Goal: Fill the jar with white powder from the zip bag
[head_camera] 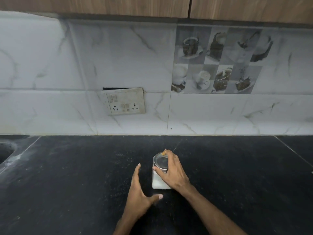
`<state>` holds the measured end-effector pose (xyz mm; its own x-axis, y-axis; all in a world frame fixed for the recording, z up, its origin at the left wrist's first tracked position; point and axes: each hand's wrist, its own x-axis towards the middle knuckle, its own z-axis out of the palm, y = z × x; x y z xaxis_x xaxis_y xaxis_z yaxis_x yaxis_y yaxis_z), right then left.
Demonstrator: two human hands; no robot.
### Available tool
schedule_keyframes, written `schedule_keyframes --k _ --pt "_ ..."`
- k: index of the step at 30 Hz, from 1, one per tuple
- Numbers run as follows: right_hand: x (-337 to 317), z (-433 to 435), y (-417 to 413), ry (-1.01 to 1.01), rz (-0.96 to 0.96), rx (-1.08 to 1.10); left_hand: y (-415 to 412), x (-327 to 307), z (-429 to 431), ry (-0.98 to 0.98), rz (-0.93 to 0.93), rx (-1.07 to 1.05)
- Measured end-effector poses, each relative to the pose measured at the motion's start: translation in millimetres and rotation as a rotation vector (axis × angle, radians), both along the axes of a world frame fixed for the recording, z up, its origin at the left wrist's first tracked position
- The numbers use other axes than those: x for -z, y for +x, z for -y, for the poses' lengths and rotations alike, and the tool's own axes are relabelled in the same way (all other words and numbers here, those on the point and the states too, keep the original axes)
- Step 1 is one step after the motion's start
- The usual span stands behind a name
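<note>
Broadly, the dark countertop (pixel 67 184) is spreading out bare on all sides of the two hands, with the tiled wall (pixel 118 65) standing well beyond the fingertips and a sink edge (pixel 6 150) curving in far off to the left of the left hand. A switch and socket plate (pixel 124 101) is sitting tilted on that wall, well past the fingers.

Both forearms are reaching in from the bottom of the view. The right hand (pixel 174 173) is arching over the jar (pixel 160 173), its fingers curling around the metal lid (pixel 160 162): the thumb is pressing the near left side of the lid and the fingertips are wrapping the far rim, so the lid is lying directly beneath the palm and held in a closed grasp. Whether the lid is fully seated is hard to tell from this angle.

The left hand (pixel 140 189) is hovering just beside the jar on its left, fingers extended and spread from the thumb, holding nothing; the thumb tip is pointing toward the jar's base, near it but apart.

The jar is standing upright on the counter between the two hands, with white powder (pixel 158 183) showing through its lower glass, below the right thumb.
</note>
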<state>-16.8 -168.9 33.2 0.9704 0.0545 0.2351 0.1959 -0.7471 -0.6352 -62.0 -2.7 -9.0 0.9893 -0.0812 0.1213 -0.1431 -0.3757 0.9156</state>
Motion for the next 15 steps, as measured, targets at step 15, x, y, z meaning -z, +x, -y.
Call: schedule_keyframes --k 15 --pt "-19 -3 71 -0.073 -0.078 0.016 13 -45 -23 0.065 0.154 -0.082"
